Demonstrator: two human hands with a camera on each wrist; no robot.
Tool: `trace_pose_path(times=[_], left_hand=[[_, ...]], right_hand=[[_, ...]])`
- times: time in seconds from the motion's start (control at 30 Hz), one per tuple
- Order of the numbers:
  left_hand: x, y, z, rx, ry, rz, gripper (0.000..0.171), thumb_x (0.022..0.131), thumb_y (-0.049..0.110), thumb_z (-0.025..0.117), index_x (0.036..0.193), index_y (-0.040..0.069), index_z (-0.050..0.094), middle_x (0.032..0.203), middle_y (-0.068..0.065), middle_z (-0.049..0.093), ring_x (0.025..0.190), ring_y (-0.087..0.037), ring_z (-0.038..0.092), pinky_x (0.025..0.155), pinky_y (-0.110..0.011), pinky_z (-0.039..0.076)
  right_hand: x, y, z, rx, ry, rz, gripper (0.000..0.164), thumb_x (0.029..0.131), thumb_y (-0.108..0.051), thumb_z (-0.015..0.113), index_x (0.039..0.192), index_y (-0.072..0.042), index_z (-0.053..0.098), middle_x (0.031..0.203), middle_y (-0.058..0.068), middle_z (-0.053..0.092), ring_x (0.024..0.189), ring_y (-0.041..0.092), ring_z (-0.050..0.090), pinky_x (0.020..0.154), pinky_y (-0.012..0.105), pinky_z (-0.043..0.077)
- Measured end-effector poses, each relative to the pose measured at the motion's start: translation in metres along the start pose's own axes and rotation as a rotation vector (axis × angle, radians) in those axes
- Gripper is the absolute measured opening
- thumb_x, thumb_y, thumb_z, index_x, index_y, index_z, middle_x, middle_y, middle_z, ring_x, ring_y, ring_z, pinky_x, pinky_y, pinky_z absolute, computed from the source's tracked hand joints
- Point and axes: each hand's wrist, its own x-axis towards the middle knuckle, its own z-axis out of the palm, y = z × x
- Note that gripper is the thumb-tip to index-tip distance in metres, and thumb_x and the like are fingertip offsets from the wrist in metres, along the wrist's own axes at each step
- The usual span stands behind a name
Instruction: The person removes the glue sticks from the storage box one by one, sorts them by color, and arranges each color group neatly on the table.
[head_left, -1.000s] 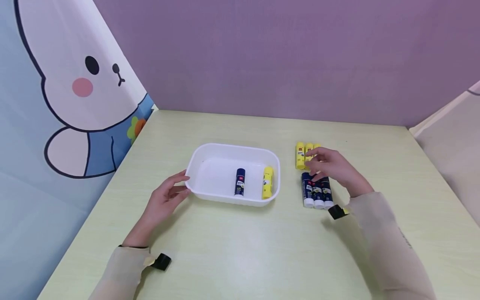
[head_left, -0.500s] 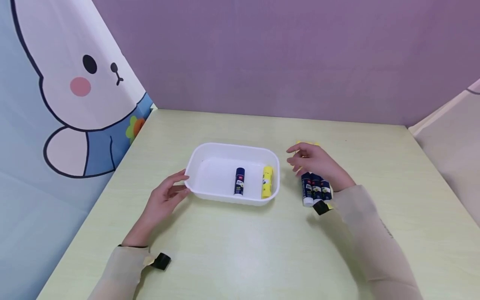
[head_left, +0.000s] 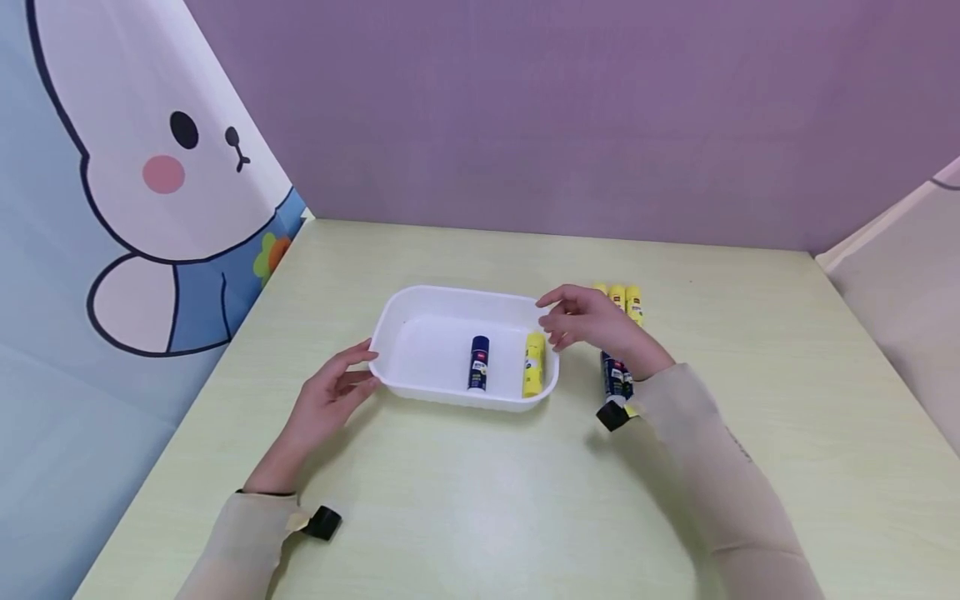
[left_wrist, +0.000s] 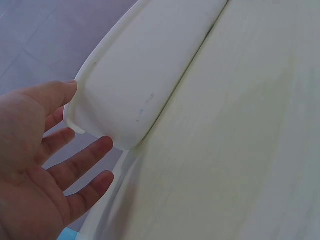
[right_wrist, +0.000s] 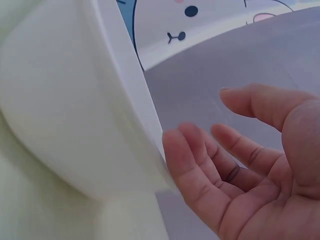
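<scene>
In the head view, a white plastic tray [head_left: 435, 342] holds a dark blue glue stick [head_left: 478, 364] and a yellow glue stick [head_left: 533, 365]. My left hand [head_left: 330, 392] rests its fingertips against the tray's left end, fingers loosely extended. At the opposite end, my right hand [head_left: 588, 319] hovers by the rim with nothing in it. Its fingertips meet or nearly meet the tray wall [right_wrist: 85, 100] in the right wrist view. Beyond that hand lie three yellow glue sticks [head_left: 634, 302], partly covered. Dark blue glue sticks [head_left: 612, 375] lie nearer, mostly hidden by the right wrist.
A pale wood-grain table [head_left: 465, 500] carries everything. Purple cloth [head_left: 562, 117] stands along its back edge, and a cloth with a cartoon rabbit [head_left: 150, 250] hangs at the left. Each sleeve has a small black block [head_left: 322, 523] at the wrist.
My right hand has moved left from above the glue sticks to the tray's right rim, uncovering part of the yellow row. The left hand and the tray stay put.
</scene>
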Motion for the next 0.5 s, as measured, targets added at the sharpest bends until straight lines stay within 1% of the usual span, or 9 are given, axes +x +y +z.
trace_pose_path(times=[0.13,0.23,0.37,0.5], left_hand=[[0.0,-0.001,0.0,0.001,-0.003,0.008,0.038,0.092,-0.011,0.063,0.129,-0.007,0.056,0.147,-0.024,0.045,0.107,-0.045,0.062,0.086,-0.014,0.051],[0.0,-0.001,0.0,0.007,-0.002,0.003,0.038,0.092,-0.01,0.063,0.129,-0.007,0.056,0.147,-0.024,0.045,0.107,-0.045,0.062,0.086,-0.013,0.051],[0.001,-0.001,0.001,0.013,0.002,-0.012,0.037,0.093,-0.008,0.064,0.129,-0.006,0.057,0.148,-0.023,0.046,0.107,-0.043,0.063,0.086,-0.013,0.051],[0.0,-0.002,0.001,0.014,0.002,-0.017,0.037,0.093,-0.008,0.064,0.129,-0.006,0.057,0.148,-0.022,0.046,0.107,-0.043,0.063,0.086,-0.013,0.051]], right_hand=[[0.005,0.0,0.007,0.003,-0.032,0.024,0.042,0.096,-0.014,0.066,0.132,0.003,0.053,0.106,0.029,0.06,0.083,0.029,0.066,0.078,0.036,0.06],[0.009,-0.002,0.012,0.009,-0.059,0.024,0.041,0.096,-0.014,0.066,0.131,0.003,0.053,0.106,0.03,0.061,0.082,0.029,0.066,0.078,0.036,0.06],[0.013,-0.004,0.019,0.063,-0.12,0.016,0.04,0.096,-0.009,0.064,0.131,0.007,0.051,0.106,0.033,0.06,0.082,0.031,0.067,0.078,0.038,0.06],[0.017,-0.006,0.026,0.131,-0.182,0.028,0.039,0.097,-0.005,0.059,0.132,0.009,0.048,0.109,0.037,0.057,0.084,0.031,0.066,0.081,0.041,0.06]])
